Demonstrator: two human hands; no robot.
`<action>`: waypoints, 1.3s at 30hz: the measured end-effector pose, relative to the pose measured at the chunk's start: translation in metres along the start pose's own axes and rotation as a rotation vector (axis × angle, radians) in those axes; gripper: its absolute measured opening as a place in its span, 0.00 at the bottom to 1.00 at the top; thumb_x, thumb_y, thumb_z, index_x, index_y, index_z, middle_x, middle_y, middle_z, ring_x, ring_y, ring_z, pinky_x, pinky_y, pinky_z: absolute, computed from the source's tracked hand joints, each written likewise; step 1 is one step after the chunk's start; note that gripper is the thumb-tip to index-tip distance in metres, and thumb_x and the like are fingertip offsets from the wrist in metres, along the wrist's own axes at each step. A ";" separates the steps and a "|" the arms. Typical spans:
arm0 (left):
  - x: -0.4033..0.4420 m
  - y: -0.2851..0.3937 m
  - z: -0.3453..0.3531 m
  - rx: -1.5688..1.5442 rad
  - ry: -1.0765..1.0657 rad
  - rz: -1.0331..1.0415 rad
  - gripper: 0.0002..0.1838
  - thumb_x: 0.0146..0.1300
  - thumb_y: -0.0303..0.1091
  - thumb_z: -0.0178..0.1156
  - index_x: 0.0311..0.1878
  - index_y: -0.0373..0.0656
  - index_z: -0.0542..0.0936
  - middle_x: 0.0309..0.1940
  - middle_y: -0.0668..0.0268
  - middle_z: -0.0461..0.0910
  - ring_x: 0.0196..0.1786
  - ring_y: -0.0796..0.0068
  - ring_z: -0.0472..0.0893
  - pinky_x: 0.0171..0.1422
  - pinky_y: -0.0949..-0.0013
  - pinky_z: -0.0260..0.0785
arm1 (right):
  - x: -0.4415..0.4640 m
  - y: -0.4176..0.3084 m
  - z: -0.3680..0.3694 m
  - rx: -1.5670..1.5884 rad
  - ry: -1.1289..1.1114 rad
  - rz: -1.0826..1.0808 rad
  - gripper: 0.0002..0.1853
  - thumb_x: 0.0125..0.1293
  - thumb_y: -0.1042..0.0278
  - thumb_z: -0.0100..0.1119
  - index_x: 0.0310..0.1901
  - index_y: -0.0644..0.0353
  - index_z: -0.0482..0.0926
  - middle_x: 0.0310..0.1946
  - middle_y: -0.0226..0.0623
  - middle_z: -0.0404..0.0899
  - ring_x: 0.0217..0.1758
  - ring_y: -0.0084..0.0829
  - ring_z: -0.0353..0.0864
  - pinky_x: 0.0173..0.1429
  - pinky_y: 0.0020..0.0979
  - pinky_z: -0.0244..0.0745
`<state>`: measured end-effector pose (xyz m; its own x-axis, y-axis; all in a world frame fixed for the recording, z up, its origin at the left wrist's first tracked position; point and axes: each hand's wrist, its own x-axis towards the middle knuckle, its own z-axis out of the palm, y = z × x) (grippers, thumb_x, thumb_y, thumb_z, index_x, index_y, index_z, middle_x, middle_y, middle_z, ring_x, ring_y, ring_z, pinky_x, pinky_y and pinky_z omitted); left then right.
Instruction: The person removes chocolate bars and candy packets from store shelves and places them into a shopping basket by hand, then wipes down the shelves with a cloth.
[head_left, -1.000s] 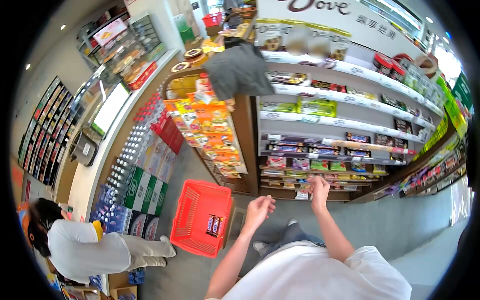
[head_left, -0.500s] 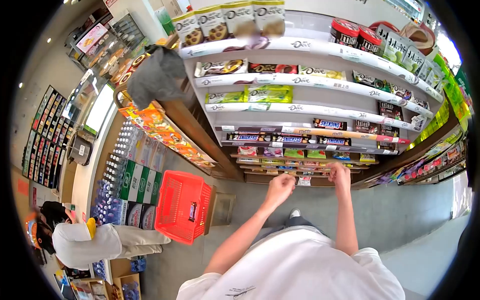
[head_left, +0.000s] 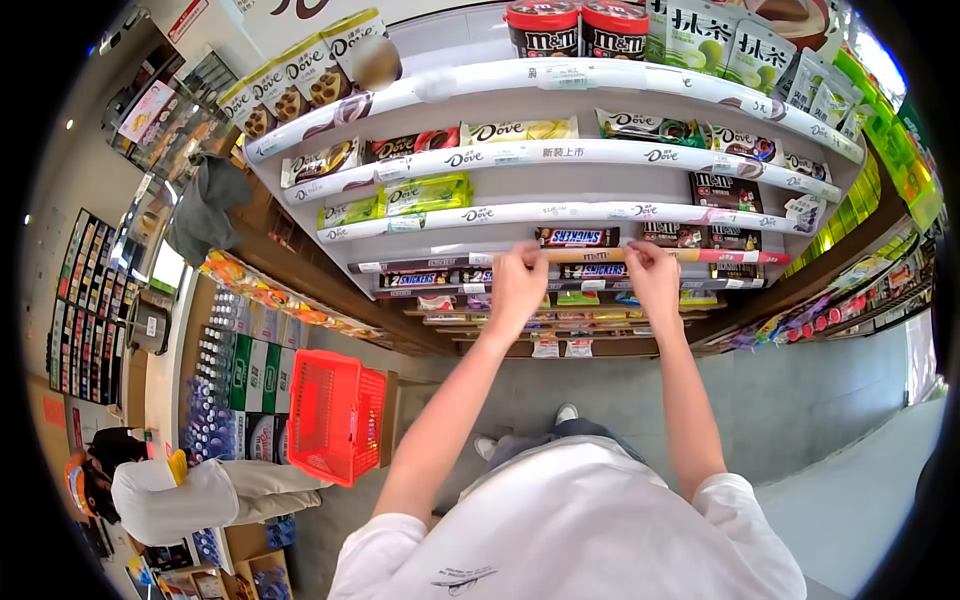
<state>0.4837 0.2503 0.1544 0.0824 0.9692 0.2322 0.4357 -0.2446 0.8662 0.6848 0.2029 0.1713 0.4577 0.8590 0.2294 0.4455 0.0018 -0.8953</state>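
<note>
My left hand (head_left: 518,280) is raised to the shelf rail beside the left end of a Snickers bar (head_left: 577,237), its fingers curled together. My right hand (head_left: 653,278) is at the bar's right end, thumb and fingers pinched. The bar lies along the shelf between both hands. I cannot make out whether the fingertips touch it or hold anything small. Another Snickers pack (head_left: 592,271) lies on the row below, partly behind the hands. M&M's packs (head_left: 670,235) lie just right of my right hand.
Dove bars (head_left: 520,131) and M&M's tubs (head_left: 543,29) fill higher shelves. A red shopping basket (head_left: 338,415) stands at the left, a dark item inside. Farther left, a person in a white top (head_left: 175,500) stands by a counter. Grey floor (head_left: 790,400) lies below right.
Both hands have risen and moved from in front of the lower shelves to the two ends of the Snickers bar. The camera view has shifted right and nearer the shelves.
</note>
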 end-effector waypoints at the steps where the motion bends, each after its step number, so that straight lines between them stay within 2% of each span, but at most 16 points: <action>1: 0.010 0.004 0.000 0.025 0.012 -0.025 0.15 0.59 0.34 0.57 0.43 0.31 0.78 0.23 0.57 0.81 0.25 0.69 0.82 0.29 0.70 0.71 | 0.007 -0.002 0.001 -0.086 -0.003 -0.016 0.13 0.57 0.67 0.59 0.37 0.70 0.80 0.18 0.39 0.78 0.21 0.28 0.77 0.30 0.29 0.71; 2: 0.017 0.007 0.001 0.026 0.013 -0.029 0.15 0.59 0.34 0.57 0.43 0.31 0.78 0.23 0.57 0.81 0.25 0.69 0.82 0.29 0.70 0.71 | 0.015 0.005 0.004 -0.144 -0.007 -0.017 0.14 0.56 0.65 0.60 0.36 0.69 0.81 0.21 0.46 0.79 0.24 0.39 0.80 0.34 0.34 0.72; 4: 0.022 0.025 -0.002 0.057 0.042 -0.173 0.13 0.56 0.31 0.58 0.39 0.28 0.79 0.27 0.48 0.81 0.32 0.53 0.82 0.41 0.61 0.72 | 0.021 0.002 0.007 -0.184 -0.035 0.008 0.14 0.56 0.64 0.60 0.35 0.69 0.81 0.22 0.47 0.80 0.27 0.42 0.81 0.36 0.35 0.73; 6: 0.023 0.024 0.000 0.052 0.077 -0.149 0.13 0.56 0.31 0.58 0.38 0.29 0.80 0.28 0.48 0.81 0.32 0.53 0.82 0.41 0.61 0.72 | 0.024 0.000 0.013 -0.233 -0.078 0.052 0.14 0.56 0.61 0.60 0.32 0.66 0.82 0.26 0.50 0.81 0.33 0.48 0.81 0.41 0.38 0.74; 9: 0.026 0.014 0.004 0.015 0.136 -0.135 0.11 0.56 0.30 0.58 0.36 0.29 0.81 0.29 0.47 0.81 0.33 0.53 0.82 0.41 0.62 0.72 | 0.025 -0.008 0.016 -0.356 -0.098 0.093 0.14 0.55 0.60 0.60 0.33 0.66 0.83 0.26 0.50 0.81 0.34 0.47 0.81 0.41 0.38 0.75; 11: 0.027 0.001 0.008 -0.014 0.180 -0.071 0.12 0.55 0.33 0.60 0.36 0.32 0.81 0.23 0.51 0.81 0.28 0.62 0.83 0.37 0.67 0.71 | 0.028 0.001 0.021 -0.316 -0.072 0.085 0.14 0.54 0.61 0.61 0.33 0.65 0.83 0.27 0.49 0.81 0.35 0.47 0.82 0.41 0.38 0.75; 12: 0.026 0.009 0.006 -0.040 0.174 -0.129 0.10 0.55 0.30 0.59 0.33 0.30 0.81 0.27 0.48 0.81 0.32 0.55 0.82 0.39 0.64 0.72 | 0.029 0.003 0.023 -0.305 -0.059 0.074 0.13 0.54 0.62 0.61 0.33 0.65 0.83 0.26 0.48 0.81 0.32 0.44 0.82 0.39 0.36 0.75; 14: 0.026 0.007 0.009 -0.077 0.196 -0.124 0.10 0.55 0.29 0.58 0.33 0.30 0.81 0.25 0.49 0.80 0.29 0.56 0.82 0.37 0.64 0.71 | 0.027 0.006 0.027 -0.301 -0.056 0.058 0.13 0.54 0.62 0.62 0.33 0.66 0.83 0.25 0.47 0.81 0.30 0.41 0.82 0.37 0.35 0.74; 16: 0.025 0.007 0.009 -0.113 0.229 -0.120 0.09 0.56 0.29 0.58 0.33 0.30 0.80 0.23 0.50 0.80 0.27 0.57 0.81 0.35 0.63 0.70 | 0.026 0.004 0.031 -0.132 0.008 -0.018 0.13 0.55 0.64 0.62 0.32 0.68 0.82 0.20 0.40 0.79 0.22 0.27 0.76 0.31 0.28 0.70; 17: 0.024 0.006 0.009 -0.137 0.280 -0.088 0.09 0.57 0.29 0.58 0.33 0.30 0.80 0.20 0.54 0.79 0.23 0.62 0.79 0.32 0.65 0.68 | 0.025 0.004 0.032 -0.138 -0.002 -0.025 0.13 0.55 0.64 0.62 0.32 0.68 0.82 0.20 0.40 0.79 0.22 0.27 0.76 0.31 0.28 0.70; 20: 0.015 0.009 0.006 -0.260 0.345 -0.080 0.10 0.58 0.30 0.58 0.34 0.31 0.80 0.15 0.62 0.76 0.19 0.74 0.73 0.26 0.69 0.64 | 0.015 -0.004 0.035 0.122 0.050 -0.022 0.12 0.59 0.67 0.62 0.34 0.70 0.81 0.17 0.25 0.72 0.21 0.12 0.63 0.25 0.19 0.60; 22: 0.001 0.009 0.001 -0.342 0.362 -0.090 0.10 0.61 0.32 0.58 0.35 0.32 0.79 0.13 0.70 0.71 0.18 0.86 0.67 0.22 0.77 0.57 | -0.001 -0.004 0.034 0.173 0.079 -0.046 0.11 0.59 0.68 0.62 0.34 0.70 0.81 0.18 0.23 0.72 0.22 0.12 0.63 0.26 0.18 0.59; 25: -0.048 0.017 -0.010 -0.302 0.405 0.056 0.06 0.62 0.29 0.57 0.35 0.36 0.78 0.11 0.70 0.69 0.15 0.87 0.65 0.18 0.75 0.55 | -0.040 -0.005 0.036 0.243 0.110 0.017 0.09 0.60 0.69 0.62 0.34 0.69 0.82 0.20 0.21 0.71 0.23 0.11 0.61 0.26 0.17 0.56; 27: -0.084 0.015 -0.019 -0.232 0.412 0.048 0.05 0.61 0.28 0.57 0.35 0.36 0.78 0.10 0.66 0.68 0.14 0.84 0.65 0.18 0.74 0.56 | -0.072 -0.002 0.042 0.249 0.078 0.004 0.09 0.60 0.70 0.62 0.35 0.69 0.82 0.20 0.20 0.70 0.23 0.11 0.61 0.26 0.16 0.54; 32: -0.152 -0.042 -0.056 -0.211 0.473 -0.261 0.05 0.60 0.28 0.58 0.34 0.36 0.78 0.10 0.66 0.68 0.14 0.83 0.65 0.19 0.73 0.58 | -0.143 0.013 0.082 0.071 -0.250 0.111 0.08 0.58 0.71 0.62 0.34 0.68 0.82 0.17 0.23 0.72 0.21 0.12 0.63 0.25 0.18 0.59; 39: -0.214 -0.094 -0.140 -0.147 0.575 -0.447 0.07 0.61 0.30 0.58 0.33 0.34 0.78 0.11 0.70 0.68 0.17 0.87 0.64 0.20 0.75 0.57 | -0.214 -0.027 0.159 -0.030 -0.479 0.044 0.07 0.55 0.71 0.62 0.31 0.67 0.82 0.16 0.31 0.76 0.18 0.15 0.67 0.23 0.22 0.63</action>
<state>0.2998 0.0614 0.0850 -0.5747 0.8183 0.0034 0.1898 0.1292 0.9733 0.4522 0.1003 0.0852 0.0740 0.9971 -0.0167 0.4587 -0.0489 -0.8872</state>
